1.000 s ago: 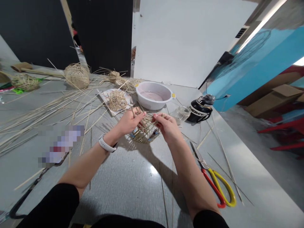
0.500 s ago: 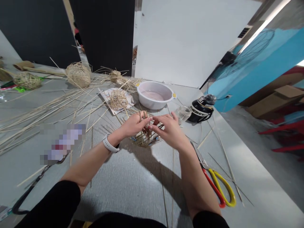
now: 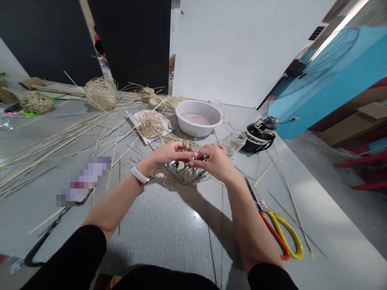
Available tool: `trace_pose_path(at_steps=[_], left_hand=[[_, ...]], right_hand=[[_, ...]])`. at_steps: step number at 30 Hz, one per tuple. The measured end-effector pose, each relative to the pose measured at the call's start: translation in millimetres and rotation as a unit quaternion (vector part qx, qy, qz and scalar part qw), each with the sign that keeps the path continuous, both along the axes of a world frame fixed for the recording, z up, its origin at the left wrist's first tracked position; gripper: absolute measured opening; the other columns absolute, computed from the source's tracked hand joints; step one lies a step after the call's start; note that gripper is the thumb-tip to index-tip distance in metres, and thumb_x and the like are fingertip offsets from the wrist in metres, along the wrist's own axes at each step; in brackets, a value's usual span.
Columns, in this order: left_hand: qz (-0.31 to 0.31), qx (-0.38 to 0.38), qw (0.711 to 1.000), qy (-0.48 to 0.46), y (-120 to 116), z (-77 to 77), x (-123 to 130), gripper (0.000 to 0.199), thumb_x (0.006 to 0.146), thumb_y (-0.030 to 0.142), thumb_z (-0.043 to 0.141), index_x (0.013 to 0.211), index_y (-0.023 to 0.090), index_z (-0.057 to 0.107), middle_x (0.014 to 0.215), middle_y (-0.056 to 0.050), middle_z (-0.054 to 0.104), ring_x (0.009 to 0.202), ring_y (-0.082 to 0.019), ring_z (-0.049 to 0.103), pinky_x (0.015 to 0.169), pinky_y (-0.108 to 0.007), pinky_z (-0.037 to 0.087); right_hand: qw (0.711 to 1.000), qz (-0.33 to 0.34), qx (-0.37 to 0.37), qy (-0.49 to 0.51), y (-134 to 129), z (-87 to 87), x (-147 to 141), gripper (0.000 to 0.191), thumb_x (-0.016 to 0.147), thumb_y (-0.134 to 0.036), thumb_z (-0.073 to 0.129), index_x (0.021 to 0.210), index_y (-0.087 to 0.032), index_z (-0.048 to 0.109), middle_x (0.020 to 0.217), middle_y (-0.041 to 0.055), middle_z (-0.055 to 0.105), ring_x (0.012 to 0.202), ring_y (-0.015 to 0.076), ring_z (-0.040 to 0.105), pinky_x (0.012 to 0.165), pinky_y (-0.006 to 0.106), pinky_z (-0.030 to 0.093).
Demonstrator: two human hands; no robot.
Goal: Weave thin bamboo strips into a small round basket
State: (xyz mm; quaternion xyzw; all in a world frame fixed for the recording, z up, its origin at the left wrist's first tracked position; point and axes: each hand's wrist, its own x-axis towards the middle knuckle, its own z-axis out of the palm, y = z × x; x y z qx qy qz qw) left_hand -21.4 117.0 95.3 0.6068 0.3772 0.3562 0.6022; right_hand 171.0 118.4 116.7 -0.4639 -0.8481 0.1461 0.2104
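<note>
A partly woven bamboo basket [image 3: 186, 176] with loose upright strips sits on the table in front of me, blue clips showing on its sides. My left hand [image 3: 173, 154], with a white watch at the wrist, has its fingers closed around strips at the basket's upper part. My right hand [image 3: 213, 159] pinches at the same spot from the other side, the fingertips of both hands nearly touching. The exact strips between the fingers are partly hidden. Beside my right forearm lie scissors [image 3: 269, 217] with one red and one yellow handle.
Behind the hands stand a white basin [image 3: 198, 129] with water, a clear jar [image 3: 236, 141] and a black bottle [image 3: 258, 135]. Loose bamboo strips [image 3: 60, 139] spread across the left. A small woven piece [image 3: 152, 125] rests on paper; a larger woven basket [image 3: 100, 94] stands farther back.
Both hands stay at the basket's upper part, with fingers shifted slightly; the left hand lies flatter across the strips. The whole view has turned a little.
</note>
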Motion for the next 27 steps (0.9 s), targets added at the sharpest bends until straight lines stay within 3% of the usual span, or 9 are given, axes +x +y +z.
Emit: trace_pose_path(at_steps=[2, 6, 14, 20, 27], left_hand=[[-0.021, -0.009, 0.999, 0.027, 2.1, -2.0, -1.7, 0.031, 0.078, 0.043, 0.073, 0.082, 0.013, 0.067, 0.076, -0.004, 0.068, 0.069, -0.012, 0.060, 0.065, -0.026, 0.043], [0.006, 0.016, 0.998, 0.056, 1.8, -5.6, 3.3, 0.032, 0.078, 0.045, 0.071, 0.068, 0.015, 0.066, 0.067, -0.001, 0.063, 0.065, -0.012, 0.055, 0.063, -0.025, 0.041], [0.095, -0.009, 0.994, -0.052, -2.8, -10.5, 17.8, 0.029, 0.069, 0.038, 0.079, 0.059, 0.014, 0.065, 0.060, 0.000, 0.059, 0.060, -0.010, 0.052, 0.065, -0.027, 0.043], [0.153, -0.043, 0.983, -0.087, -4.1, -12.0, 22.5, 0.024, 0.063, 0.032, 0.084, 0.077, 0.014, 0.075, 0.070, -0.002, 0.069, 0.065, -0.012, 0.059, 0.068, -0.028, 0.048], [0.165, -0.050, 0.978, -0.114, 0.2, -12.6, 19.2, 0.026, 0.061, 0.027, 0.086, 0.082, 0.014, 0.076, 0.075, -0.002, 0.072, 0.062, -0.009, 0.059, 0.064, -0.025, 0.049]], right_hand=[[1.000, -0.005, 0.011, 0.002, 3.7, -2.6, -0.9, 0.023, 0.079, -0.040, 0.077, 0.065, -0.023, 0.069, 0.074, 0.0016, 0.068, 0.086, 0.0228, 0.059, 0.099, 0.052, 0.030], [0.999, 0.003, 0.031, -0.017, 7.1, -6.2, -4.7, 0.024, 0.080, -0.038, 0.076, 0.064, -0.021, 0.068, 0.073, 0.0023, 0.065, 0.086, 0.0225, 0.056, 0.100, 0.051, 0.029], [0.999, -0.011, 0.036, -0.020, 10.6, -8.3, -6.6, 0.026, 0.081, -0.043, 0.074, 0.068, -0.021, 0.072, 0.073, 0.0029, 0.063, 0.088, 0.0228, 0.054, 0.101, 0.049, 0.025], [0.999, -0.032, 0.006, -0.011, 10.0, -6.9, -8.5, 0.021, 0.080, -0.041, 0.075, 0.070, -0.022, 0.073, 0.074, 0.0022, 0.066, 0.091, 0.0234, 0.056, 0.103, 0.051, 0.024], [0.999, -0.054, 0.008, -0.002, 5.2, -5.4, -9.7, 0.022, 0.080, -0.042, 0.075, 0.070, -0.022, 0.072, 0.078, 0.0034, 0.071, 0.095, 0.0260, 0.060, 0.107, 0.056, 0.021]])
